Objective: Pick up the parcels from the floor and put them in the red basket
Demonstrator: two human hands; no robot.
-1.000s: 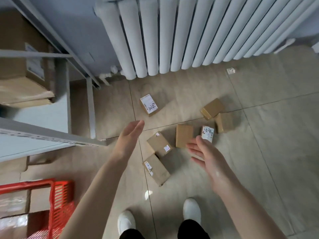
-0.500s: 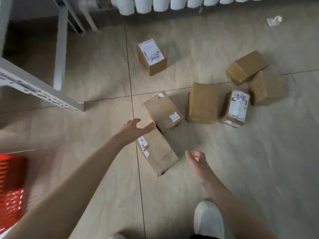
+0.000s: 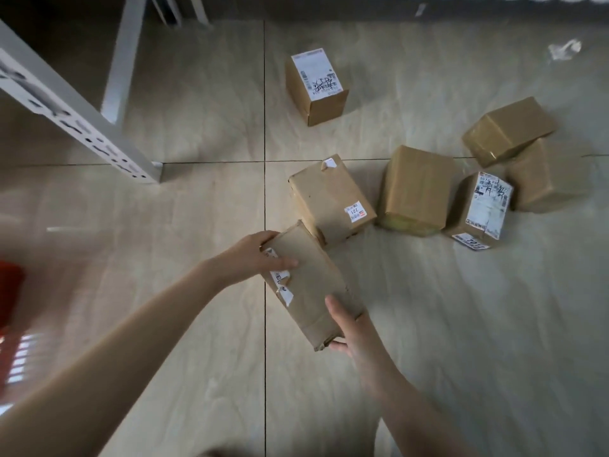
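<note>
Head view: we look down at a long parcel (image 3: pixel 309 285), brown cardboard with torn white labels along its left edge, gripped at both ends. The left hand (image 3: pixel 252 258) takes the far end: we see its thumb laid across the top face and its fingers curled round the far corner. The right hand (image 3: pixel 356 331) takes the near end, with the thumb pressed on top and the fingers hooked under the near corner. We cannot tell whether the parcel rests on the floor (image 3: pixel 461 324) or is clear of it. Its far end sits just beside the stickered parcel (image 3: pixel 329 199), which bears a small red-and-white sticker. To the right of that we find the plain parcel (image 3: pixel 415 189), then the labelled parcel (image 3: pixel 478 209) with a large printed label on top, the three close together in a row. Behind these the tilted parcel (image 3: pixel 507 130) overlaps the right-most parcel (image 3: pixel 550 176) in our view. Farther off, the lone parcel (image 3: pixel 316 87) stands by itself with a white label on top. The red basket (image 3: pixel 8 291) shows only as a blurred red sliver at the left edge, well apart from the held parcel. A white shelf frame (image 3: pixel 75 117) crosses the upper left, and a crumpled scrap (image 3: pixel 565 49) lies at the upper right.
</note>
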